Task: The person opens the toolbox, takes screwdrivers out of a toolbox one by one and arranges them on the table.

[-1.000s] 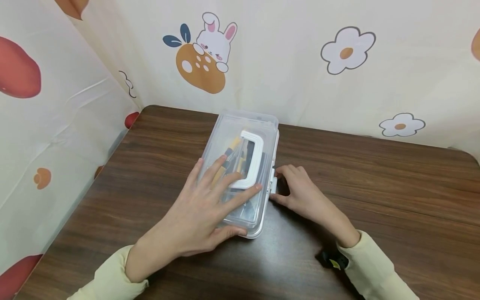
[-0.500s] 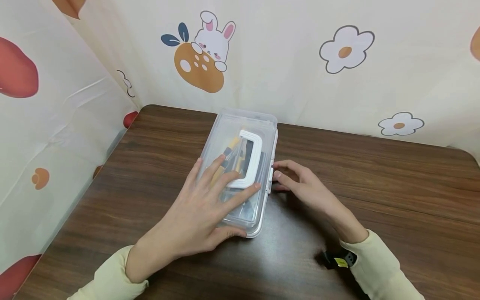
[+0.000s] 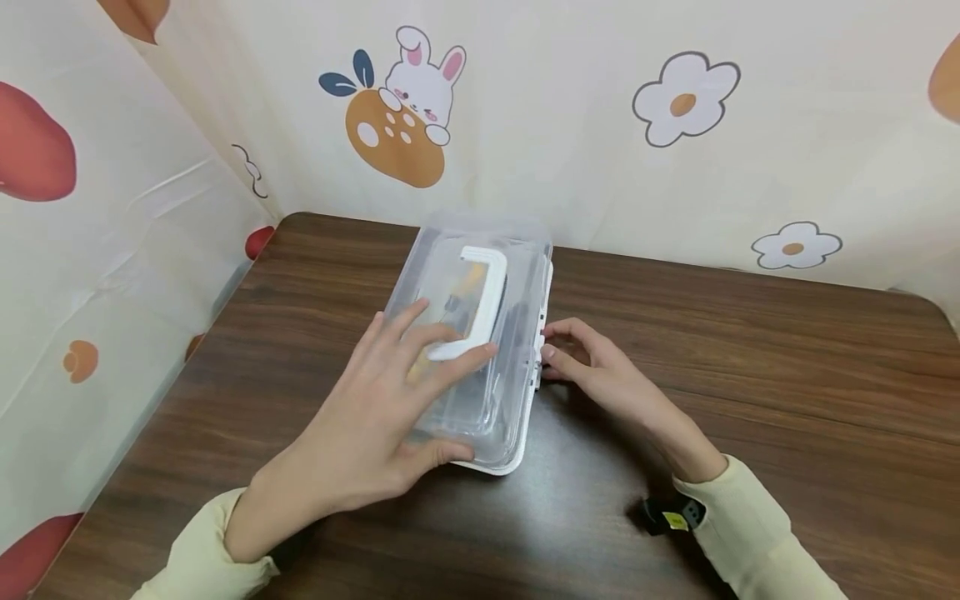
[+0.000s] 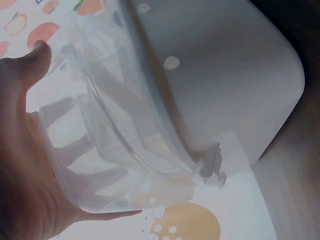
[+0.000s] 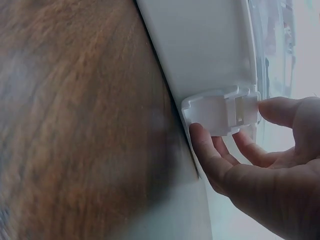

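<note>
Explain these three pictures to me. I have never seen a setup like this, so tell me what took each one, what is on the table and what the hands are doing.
There is no machine here: a person wears three small cameras. The wide picture comes from the head, looking down at a brown table. The other two come from the wrists, so they show close, tilted views.

On the table lies a clear plastic box with a white handle on its lid; dark and yellow items inside are too blurred to name.

The left hand lies spread on the lid, thumb at the near edge. The right hand is at the box's side, fingertips on the white latch; the right wrist view shows this best. Neither hand has a full grip on anything.
</note>
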`<control>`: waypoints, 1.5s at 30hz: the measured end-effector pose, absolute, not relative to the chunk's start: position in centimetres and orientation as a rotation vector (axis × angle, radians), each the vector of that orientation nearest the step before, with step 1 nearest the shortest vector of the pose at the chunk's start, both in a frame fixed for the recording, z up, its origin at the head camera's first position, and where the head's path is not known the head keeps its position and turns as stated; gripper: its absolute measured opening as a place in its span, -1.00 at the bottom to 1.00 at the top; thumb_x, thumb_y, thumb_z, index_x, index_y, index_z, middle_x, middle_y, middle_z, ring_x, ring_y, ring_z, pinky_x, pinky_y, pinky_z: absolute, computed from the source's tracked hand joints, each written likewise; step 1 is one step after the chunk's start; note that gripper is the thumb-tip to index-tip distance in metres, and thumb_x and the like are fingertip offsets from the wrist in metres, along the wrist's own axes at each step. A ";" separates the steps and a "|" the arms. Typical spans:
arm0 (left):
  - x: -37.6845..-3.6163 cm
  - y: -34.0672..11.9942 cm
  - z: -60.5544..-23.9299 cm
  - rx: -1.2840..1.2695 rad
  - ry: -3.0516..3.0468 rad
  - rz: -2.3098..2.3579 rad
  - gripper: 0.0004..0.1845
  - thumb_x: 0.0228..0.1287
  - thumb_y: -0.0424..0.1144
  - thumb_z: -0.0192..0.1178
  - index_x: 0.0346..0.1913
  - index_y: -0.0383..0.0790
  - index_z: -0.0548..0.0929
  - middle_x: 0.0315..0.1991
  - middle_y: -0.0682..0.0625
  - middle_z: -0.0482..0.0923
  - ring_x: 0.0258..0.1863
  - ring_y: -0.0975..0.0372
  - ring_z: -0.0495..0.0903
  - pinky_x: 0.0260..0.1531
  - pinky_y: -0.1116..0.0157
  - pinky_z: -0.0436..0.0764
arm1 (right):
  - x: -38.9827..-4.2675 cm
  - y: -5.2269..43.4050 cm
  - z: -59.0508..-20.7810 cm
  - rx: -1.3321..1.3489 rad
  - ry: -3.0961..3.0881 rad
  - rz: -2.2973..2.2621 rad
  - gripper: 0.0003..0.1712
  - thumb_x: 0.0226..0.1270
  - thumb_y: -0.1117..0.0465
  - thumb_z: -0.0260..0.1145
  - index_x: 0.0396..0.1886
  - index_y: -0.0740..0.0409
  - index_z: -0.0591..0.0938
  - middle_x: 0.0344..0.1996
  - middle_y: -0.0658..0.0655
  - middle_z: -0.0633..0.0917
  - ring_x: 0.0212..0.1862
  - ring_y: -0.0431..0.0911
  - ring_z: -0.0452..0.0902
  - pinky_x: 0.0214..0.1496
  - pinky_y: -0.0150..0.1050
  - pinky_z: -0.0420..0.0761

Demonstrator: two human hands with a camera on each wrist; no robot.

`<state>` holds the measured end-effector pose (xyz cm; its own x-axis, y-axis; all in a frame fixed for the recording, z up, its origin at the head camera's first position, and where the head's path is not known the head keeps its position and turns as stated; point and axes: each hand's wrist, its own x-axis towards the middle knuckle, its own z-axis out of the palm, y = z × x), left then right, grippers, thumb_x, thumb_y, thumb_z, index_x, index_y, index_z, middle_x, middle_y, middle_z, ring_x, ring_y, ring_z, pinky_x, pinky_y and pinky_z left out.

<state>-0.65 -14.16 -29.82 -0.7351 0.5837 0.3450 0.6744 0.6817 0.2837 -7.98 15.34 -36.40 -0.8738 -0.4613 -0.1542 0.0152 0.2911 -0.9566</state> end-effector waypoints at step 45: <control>-0.6 -23.8 -34.3 -0.643 -1.315 -2.624 -0.24 0.46 -0.33 -0.24 0.68 -0.12 -0.12 0.59 -0.25 0.11 0.54 -0.15 0.28 0.41 0.03 0.48 | -7.1 12.9 -36.2 -0.149 2.457 -1.403 -0.42 0.51 -0.07 0.32 0.30 0.15 0.40 0.20 0.23 0.61 0.20 0.07 0.67 0.07 -0.20 0.59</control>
<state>-0.61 -23.82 -34.30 -0.8994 0.0675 0.4318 0.3054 -0.6097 0.7315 -7.07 12.95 -36.24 -0.9474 -0.2393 -0.2125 0.0614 0.5157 -0.8546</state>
